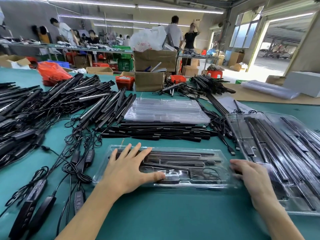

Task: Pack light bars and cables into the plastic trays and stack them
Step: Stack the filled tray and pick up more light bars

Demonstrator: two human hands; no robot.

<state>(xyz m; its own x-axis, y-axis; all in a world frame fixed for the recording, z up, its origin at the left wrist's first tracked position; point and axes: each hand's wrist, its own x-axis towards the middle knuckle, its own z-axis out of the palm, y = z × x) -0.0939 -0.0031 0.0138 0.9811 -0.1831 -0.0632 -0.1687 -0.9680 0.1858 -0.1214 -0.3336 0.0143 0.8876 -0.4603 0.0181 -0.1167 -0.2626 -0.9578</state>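
Head view, lower centre: my left hand [129, 168] presses flat on the filled tray [204, 168] to seat it, my right hand [249, 175] gripping its end to steady it.

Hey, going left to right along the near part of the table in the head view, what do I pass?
Loose cables with controllers → left hand → filled tray → right hand → stacked trays.

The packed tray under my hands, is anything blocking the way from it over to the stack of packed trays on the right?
Nothing visible does. The packed tray lies beside the stack of packed trays, nearly touching.
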